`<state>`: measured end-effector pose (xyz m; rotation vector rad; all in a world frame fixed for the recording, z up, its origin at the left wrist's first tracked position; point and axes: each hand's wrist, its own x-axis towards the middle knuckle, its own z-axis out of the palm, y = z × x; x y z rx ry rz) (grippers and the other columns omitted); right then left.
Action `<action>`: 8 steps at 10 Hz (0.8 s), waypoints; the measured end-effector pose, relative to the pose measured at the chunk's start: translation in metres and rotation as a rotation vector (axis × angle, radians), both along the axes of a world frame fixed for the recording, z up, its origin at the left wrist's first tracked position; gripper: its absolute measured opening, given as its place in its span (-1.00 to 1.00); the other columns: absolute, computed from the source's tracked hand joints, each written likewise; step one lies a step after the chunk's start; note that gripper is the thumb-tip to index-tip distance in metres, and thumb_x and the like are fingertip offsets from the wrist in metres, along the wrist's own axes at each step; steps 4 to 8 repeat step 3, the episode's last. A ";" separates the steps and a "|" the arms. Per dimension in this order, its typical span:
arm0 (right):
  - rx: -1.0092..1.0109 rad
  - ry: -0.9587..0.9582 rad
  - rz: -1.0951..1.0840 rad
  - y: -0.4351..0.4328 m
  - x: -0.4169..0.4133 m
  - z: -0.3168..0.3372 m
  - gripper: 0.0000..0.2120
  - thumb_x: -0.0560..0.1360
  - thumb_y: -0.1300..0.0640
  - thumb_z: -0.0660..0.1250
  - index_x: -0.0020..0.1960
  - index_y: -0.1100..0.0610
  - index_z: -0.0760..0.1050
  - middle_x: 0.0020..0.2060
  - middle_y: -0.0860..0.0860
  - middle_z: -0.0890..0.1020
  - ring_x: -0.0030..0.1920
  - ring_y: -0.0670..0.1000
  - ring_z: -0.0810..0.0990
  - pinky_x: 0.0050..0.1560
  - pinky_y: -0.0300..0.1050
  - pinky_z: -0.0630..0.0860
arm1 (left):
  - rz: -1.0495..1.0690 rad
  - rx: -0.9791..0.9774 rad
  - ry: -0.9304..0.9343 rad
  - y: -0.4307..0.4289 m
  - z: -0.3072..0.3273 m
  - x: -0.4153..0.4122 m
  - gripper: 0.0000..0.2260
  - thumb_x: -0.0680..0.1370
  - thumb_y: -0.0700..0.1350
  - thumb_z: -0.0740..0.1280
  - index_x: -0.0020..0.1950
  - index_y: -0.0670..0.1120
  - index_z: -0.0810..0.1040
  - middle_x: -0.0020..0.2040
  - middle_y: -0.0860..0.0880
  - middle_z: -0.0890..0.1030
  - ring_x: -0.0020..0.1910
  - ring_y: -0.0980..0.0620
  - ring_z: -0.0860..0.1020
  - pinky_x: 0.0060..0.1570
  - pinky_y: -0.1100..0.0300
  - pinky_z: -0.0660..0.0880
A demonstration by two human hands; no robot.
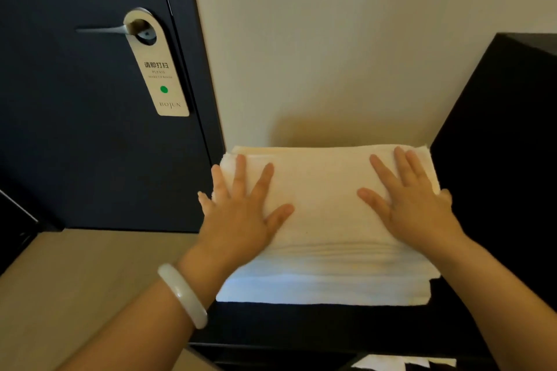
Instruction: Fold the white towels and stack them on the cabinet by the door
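Note:
A stack of folded white towels [325, 268] lies on the black cabinet [301, 325], against the cream wall. My left hand [241, 208] presses flat on the left part of the top towel, fingers spread and straight. My right hand [413, 202] presses flat on the right part, fingers spread too, with its thumb over the stack's right edge. A pale bangle [182, 295] sits on my left wrist. More white cloth [391, 363] shows below the cabinet's top at the bottom edge.
A dark door [90, 129] stands left of the cabinet, with a metal handle [102, 30] and a paper door hanger [156, 69]. A taller black unit [506, 144] rises right beside the stack. Beige floor [75, 280] lies at the lower left.

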<state>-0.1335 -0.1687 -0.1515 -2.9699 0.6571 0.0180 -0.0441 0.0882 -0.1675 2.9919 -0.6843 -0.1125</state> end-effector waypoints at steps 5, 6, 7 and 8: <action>0.000 0.189 -0.032 0.025 -0.020 0.048 -0.35 0.63 -0.29 -0.16 0.62 -0.07 -0.22 0.61 0.01 -0.21 0.59 0.06 -0.26 0.53 0.32 -0.22 | -0.083 0.092 0.131 0.020 0.061 -0.021 -0.03 0.16 0.41 -0.73 0.54 0.09 -0.41 0.59 -0.16 -0.31 0.56 -0.21 -0.31 0.52 -0.13 -0.27; 0.000 0.189 -0.032 0.025 -0.020 0.048 -0.35 0.63 -0.29 -0.16 0.62 -0.07 -0.22 0.61 0.01 -0.21 0.59 0.06 -0.26 0.53 0.32 -0.22 | -0.083 0.092 0.131 0.020 0.061 -0.021 -0.03 0.16 0.41 -0.73 0.54 0.09 -0.41 0.59 -0.16 -0.31 0.56 -0.21 -0.31 0.52 -0.13 -0.27; 0.000 0.189 -0.032 0.025 -0.020 0.048 -0.35 0.63 -0.29 -0.16 0.62 -0.07 -0.22 0.61 0.01 -0.21 0.59 0.06 -0.26 0.53 0.32 -0.22 | -0.083 0.092 0.131 0.020 0.061 -0.021 -0.03 0.16 0.41 -0.73 0.54 0.09 -0.41 0.59 -0.16 -0.31 0.56 -0.21 -0.31 0.52 -0.13 -0.27; 0.000 0.189 -0.032 0.025 -0.020 0.048 -0.35 0.63 -0.29 -0.16 0.62 -0.07 -0.22 0.61 0.01 -0.21 0.59 0.06 -0.26 0.53 0.32 -0.22 | -0.083 0.092 0.131 0.020 0.061 -0.021 -0.03 0.16 0.41 -0.73 0.54 0.09 -0.41 0.59 -0.16 -0.31 0.56 -0.21 -0.31 0.52 -0.13 -0.27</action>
